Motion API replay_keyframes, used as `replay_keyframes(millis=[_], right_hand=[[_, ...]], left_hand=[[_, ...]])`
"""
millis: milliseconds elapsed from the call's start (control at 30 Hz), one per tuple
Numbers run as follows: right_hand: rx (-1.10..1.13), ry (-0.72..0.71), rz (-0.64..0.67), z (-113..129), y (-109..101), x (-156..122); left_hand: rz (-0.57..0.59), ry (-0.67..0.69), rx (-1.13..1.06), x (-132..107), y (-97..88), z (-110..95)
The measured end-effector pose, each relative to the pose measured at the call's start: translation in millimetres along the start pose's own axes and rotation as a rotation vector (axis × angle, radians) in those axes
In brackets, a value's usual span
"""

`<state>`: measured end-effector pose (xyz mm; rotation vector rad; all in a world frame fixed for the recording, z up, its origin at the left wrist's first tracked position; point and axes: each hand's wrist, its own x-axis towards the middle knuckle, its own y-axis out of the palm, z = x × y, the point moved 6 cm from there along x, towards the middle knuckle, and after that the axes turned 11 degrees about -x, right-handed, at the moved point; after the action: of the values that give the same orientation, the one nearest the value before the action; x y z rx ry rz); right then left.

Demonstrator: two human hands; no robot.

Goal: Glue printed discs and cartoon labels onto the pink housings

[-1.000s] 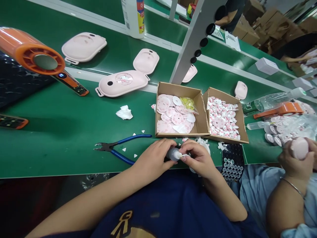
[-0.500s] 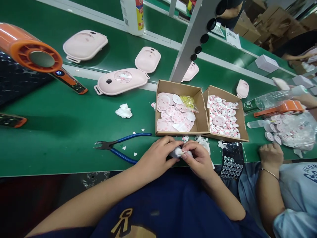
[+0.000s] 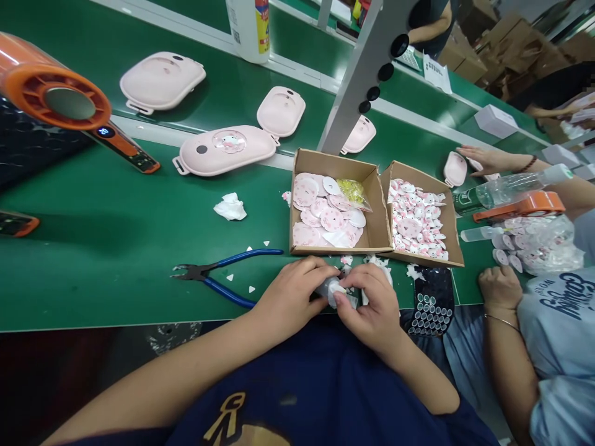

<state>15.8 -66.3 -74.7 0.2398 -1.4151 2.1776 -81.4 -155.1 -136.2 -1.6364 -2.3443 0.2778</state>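
Note:
My left hand (image 3: 300,286) is closed around a small translucent bottle (image 3: 329,290) with a whitish top, held near the table's front edge. The thumb and fingers of my right hand (image 3: 372,297) pinch at the bottle's top end; the tip is partly hidden by them. Just beyond my hands stands a cardboard box (image 3: 341,249) with pink round discs (image 3: 332,218) and a bag of yellow pieces (image 3: 352,192). Blue-handled cutting pliers (image 3: 211,272) lie open to the left of my left hand, among small white triangular scraps.
A second box (image 3: 458,257) holds small rabbit-shaped pieces. Pink shell parts (image 3: 227,152) lie farther back, near a grey post (image 3: 346,102). An orange handheld fan (image 3: 69,99) stands at left, and crumpled tissue (image 3: 230,207) lies mid-table. At right, a co-worker's hand (image 3: 493,160) reaches over a plastic bottle (image 3: 511,188).
My right fingers have shifted slightly at the bottle's top, and more of its whitish end shows. At right, the co-worker's arm has reached forward to a pink part.

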Motion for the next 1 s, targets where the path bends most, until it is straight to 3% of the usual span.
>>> replay_keyframes(millis=[200, 467, 667, 1000], right_hand=[[-0.038, -0.01, -0.061, -1, 0, -9], [-0.015, -0.036, 0.053, 2, 6, -19], [0.101, 0.086, 0.093, -10, 0, -17], [0.076, 0.054, 0.009, -18, 0, -12]], left_hand=[[-0.013, -0.001, 0.006, 0, -2.2, 2], [-0.046, 0.048, 0.045, -2, -1.9, 1], [-0.094, 0.094, 0.066, -4, -5.7, 1], [0.013, 0.014, -0.11, -1, -6.5, 0]])
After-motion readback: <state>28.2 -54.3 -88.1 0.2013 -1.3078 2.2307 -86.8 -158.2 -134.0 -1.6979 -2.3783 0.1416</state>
